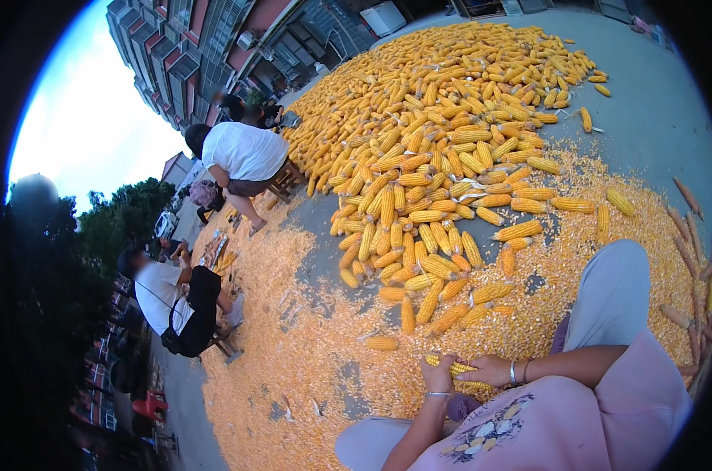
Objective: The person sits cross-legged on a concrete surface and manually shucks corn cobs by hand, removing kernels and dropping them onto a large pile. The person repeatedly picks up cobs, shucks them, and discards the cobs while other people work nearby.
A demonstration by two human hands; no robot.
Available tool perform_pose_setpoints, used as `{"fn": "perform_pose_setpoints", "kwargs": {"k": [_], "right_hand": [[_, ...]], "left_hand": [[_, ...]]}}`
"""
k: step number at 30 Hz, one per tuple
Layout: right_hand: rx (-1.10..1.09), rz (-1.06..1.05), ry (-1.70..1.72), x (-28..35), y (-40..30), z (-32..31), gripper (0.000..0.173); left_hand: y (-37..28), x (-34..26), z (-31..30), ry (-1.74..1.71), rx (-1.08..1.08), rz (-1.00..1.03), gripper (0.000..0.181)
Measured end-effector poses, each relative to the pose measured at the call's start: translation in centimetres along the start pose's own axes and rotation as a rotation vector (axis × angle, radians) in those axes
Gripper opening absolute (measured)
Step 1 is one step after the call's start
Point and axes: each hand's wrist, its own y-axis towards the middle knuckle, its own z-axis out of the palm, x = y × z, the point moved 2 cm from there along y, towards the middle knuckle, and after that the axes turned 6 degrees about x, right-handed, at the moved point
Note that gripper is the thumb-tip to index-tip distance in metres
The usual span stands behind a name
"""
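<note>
My left hand (438, 374) is closed around a yellow ear of corn (459, 368), held low in front of my body. My right hand (491, 371) grips at the same spot from the other side, its fingers against the ear. More yellow kernels show just under the right hand; whether they belong to a second ear I cannot tell. Loose corn kernels (308, 377) cover the ground around my knees. Just beyond my hands, a big heap of husked ears (426, 176) spreads over the pavement, and a single ear (382, 343) lies nearest on the kernels.
Stripped cobs (685, 253) are piled at my far right. Across the kernels, a person in a white shirt (164, 294) sits on a low stool; another person (244, 153) sits beside the heap. A red stool (150, 406) stands at left. Buildings rise behind.
</note>
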Motion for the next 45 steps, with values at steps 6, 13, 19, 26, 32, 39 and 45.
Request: {"fn": "perform_pose_setpoints", "kwargs": {"k": [6,13,19,26,32,39,45], "right_hand": [[-0.003,0.083,0.121,1.9,-1.3,-0.9,0.074],[-0.018,0.131,0.166,1.3,-0.9,-1.1,0.073],[-0.083,0.089,0.267,1.2,-1.1,-1.1,0.066],[-0.108,0.022,0.047,0.3,-0.2,-0.3,0.06],[-0.236,-0.177,-0.067,-2.0,1.0,-0.3,0.061],[-0.036,0.095,0.323,-0.3,-0.1,-1.1,0.063],[-0.049,0.135,0.233,0.5,-0.9,-0.9,0.062]], "left_hand": [[0.1,0.0,-0.7,-0.249,-0.01,-0.09,0.014],[-0.1,-1.0,0.1,-0.313,0.018,-0.17,0.027],[0.0,-1.8,0.7,-0.342,0.036,-0.164,0.026],[0.7,-0.1,-1.6,-0.366,-0.016,-0.24,0.021],[-0.7,-3.2,1.6,-0.465,-0.034,-0.269,0.021],[-0.2,-2.6,0.8,-0.332,0.075,-0.183,0.012],[-0.2,-1.3,0.3,-0.107,-0.055,-0.083,0.003]]}}
